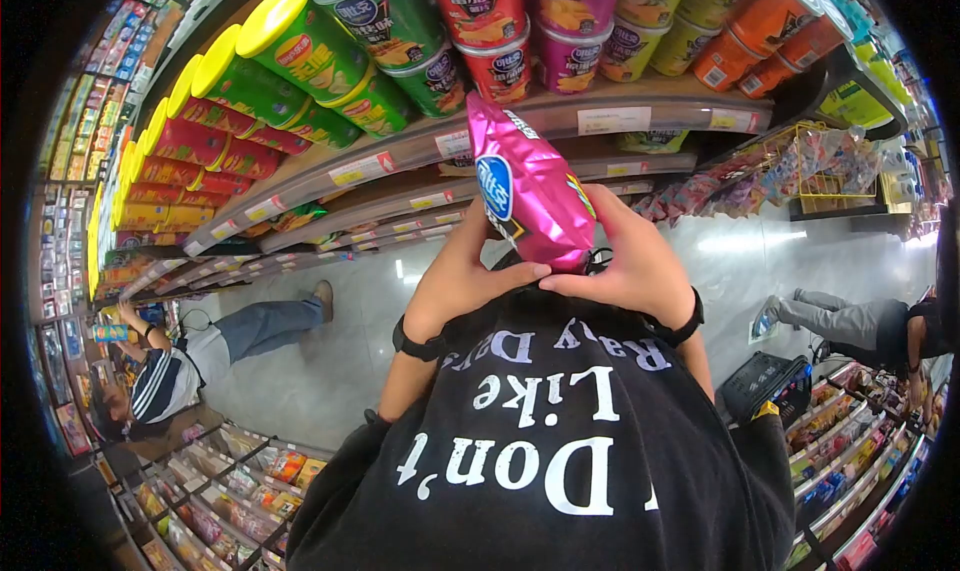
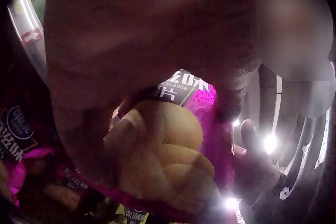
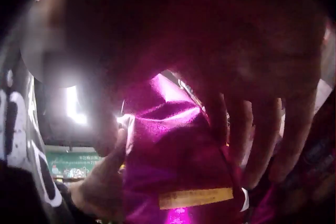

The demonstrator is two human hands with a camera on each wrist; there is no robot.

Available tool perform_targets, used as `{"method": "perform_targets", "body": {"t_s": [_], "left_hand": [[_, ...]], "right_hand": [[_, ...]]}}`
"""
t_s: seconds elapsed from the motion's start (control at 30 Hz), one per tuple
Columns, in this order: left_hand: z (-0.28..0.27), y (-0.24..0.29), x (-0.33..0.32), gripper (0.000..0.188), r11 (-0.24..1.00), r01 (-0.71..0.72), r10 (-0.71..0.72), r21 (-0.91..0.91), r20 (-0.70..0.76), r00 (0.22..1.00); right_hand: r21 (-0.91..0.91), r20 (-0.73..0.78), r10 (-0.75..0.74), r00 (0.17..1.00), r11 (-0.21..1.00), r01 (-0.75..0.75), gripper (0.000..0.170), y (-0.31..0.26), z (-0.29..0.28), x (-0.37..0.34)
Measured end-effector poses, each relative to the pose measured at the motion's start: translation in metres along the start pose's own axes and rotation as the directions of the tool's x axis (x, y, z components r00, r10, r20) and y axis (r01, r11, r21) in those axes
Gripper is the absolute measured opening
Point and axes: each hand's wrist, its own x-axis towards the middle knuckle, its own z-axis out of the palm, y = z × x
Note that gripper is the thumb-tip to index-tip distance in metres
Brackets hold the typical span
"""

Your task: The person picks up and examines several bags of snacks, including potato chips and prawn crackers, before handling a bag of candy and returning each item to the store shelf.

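In the head view, a shiny magenta chip bag [image 1: 545,196] with a blue oval logo is held up before the chest, slightly tilted. My left hand [image 1: 458,276] grips its left side, and my right hand [image 1: 640,256] grips the right. Both thumbs meet at its near lower edge; most other fingers are hidden behind it. White lettering shows on the bag [image 2: 212,124] in the dark left wrist view. In the right wrist view, a yellowish strip [image 3: 195,198] crosses the bag's back [image 3: 173,155], with the fingers [image 3: 262,145] spread along its side.
Right beyond the bag runs a shelf edge [image 1: 400,156] with price tags. Chip canisters [image 1: 300,56] in green, red, purple and orange crowd it. A person [image 1: 190,371] stands at the left; another [image 1: 870,331] is at the right near a black basket [image 1: 765,386]. Snack racks [image 1: 215,481] lie behind.
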Motion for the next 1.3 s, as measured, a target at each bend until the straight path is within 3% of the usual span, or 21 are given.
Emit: {"method": "perform_targets", "body": {"t_s": [0.13,0.37,0.47,0.6,0.7,0.8,0.97,1.0,1.03,1.17,1.2,1.3], "left_hand": [[0.004,-0.001,-0.001,0.090,0.999,0.039,-0.039,0.012,0.049,0.998],[0.005,-0.002,-0.002,0.091,0.994,0.108,-0.110,0.023,0.076,0.991],[0.003,-0.001,-0.003,0.088,0.989,0.141,-0.142,-0.044,-0.019,0.990],[-0.003,-0.012,-0.007,0.078,0.982,0.124,-0.098,0.145,-0.174,0.980],[0.001,-0.012,-0.008,0.079,0.985,0.085,-0.099,-0.148,-0.089,0.991],[-0.001,-0.005,-0.004,0.078,0.980,0.106,-0.113,-0.169,-0.031,0.993],[0.011,-0.022,0.006,0.066,0.966,0.093,-0.132,-0.241,-0.152,0.979],[0.013,-0.029,0.012,0.063,0.982,0.034,-0.070,-0.184,-0.190,0.979],[0.015,-0.038,0.018,0.063,0.982,0.050,-0.084,-0.180,-0.184,0.979],[0.019,-0.095,0.055,0.060,0.993,0.058,-0.066,-0.101,-0.078,0.995],[0.019,-0.110,0.062,0.059,0.995,0.078,-0.080,-0.070,-0.037,0.996],[0.021,-0.138,0.083,0.053,0.996,0.085,-0.086,-0.033,-0.025,0.996]], "right_hand": [[-0.050,0.007,0.065,0.998,0.997,-0.064,0.084,0.002,0.003,-0.001],[0.170,-0.014,0.100,0.995,0.981,-0.096,0.074,0.015,0.001,-0.005],[0.274,0.040,0.097,0.995,0.956,-0.104,0.070,0.019,-0.007,-0.005],[0.297,0.160,0.032,0.987,0.952,-0.079,0.068,0.027,-0.017,-0.009],[0.354,0.221,-0.002,0.975,0.932,-0.079,0.069,0.038,-0.014,-0.010],[0.424,0.196,0.029,0.980,0.899,-0.111,0.069,0.048,-0.011,-0.013],[0.275,0.133,0.114,0.984,0.950,-0.148,0.061,0.053,-0.015,-0.003],[0.219,0.134,0.122,0.983,0.964,-0.150,0.060,0.057,-0.015,0.001],[0.162,0.134,0.130,0.982,0.975,-0.151,0.058,0.064,-0.014,0.004],[0.243,0.096,0.183,0.979,0.949,-0.201,0.054,0.133,0.015,0.015],[0.119,0.129,0.172,0.977,0.975,-0.187,0.050,0.144,0.013,0.019],[0.133,0.195,0.284,0.939,0.941,-0.312,0.051,0.187,0.021,0.028]]}}
